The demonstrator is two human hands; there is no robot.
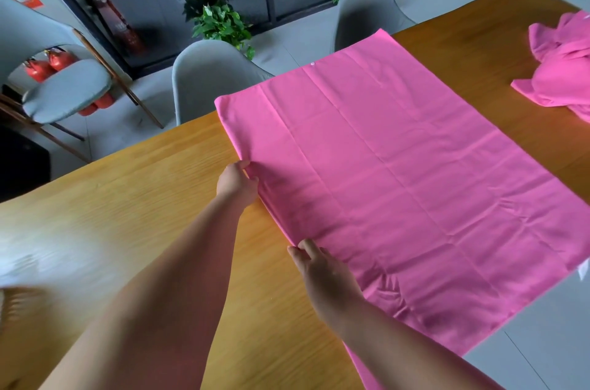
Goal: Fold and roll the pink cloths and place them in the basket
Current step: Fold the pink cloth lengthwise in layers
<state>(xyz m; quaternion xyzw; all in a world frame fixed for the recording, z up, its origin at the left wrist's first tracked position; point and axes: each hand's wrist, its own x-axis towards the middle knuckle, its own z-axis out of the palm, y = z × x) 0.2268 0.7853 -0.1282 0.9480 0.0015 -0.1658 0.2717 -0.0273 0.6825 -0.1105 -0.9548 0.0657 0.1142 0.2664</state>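
On the wooden counter point(127, 198) our left hand point(237, 183) and right hand point(322, 271) pinch the spread cloth's point(399, 182) nine-o'clock edge. Nothing's rolled; a heap point(562, 70) waits at two o'clock.

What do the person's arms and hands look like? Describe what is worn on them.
Both forearms are bare as far as the frame shows, with no sleeves in view. The left hand and right hand wear no gloves, and no watch, bracelet or ring is visible.

The pink cloth point(399, 166) is a thin, matt woven fabric with faint crease lines. The crumpled cloths point(562, 70) appear softer and fleecier. The tabletop point(127, 214) is grained wood with a satin sheen. The chair shells point(207, 77) are smooth matt plastic.
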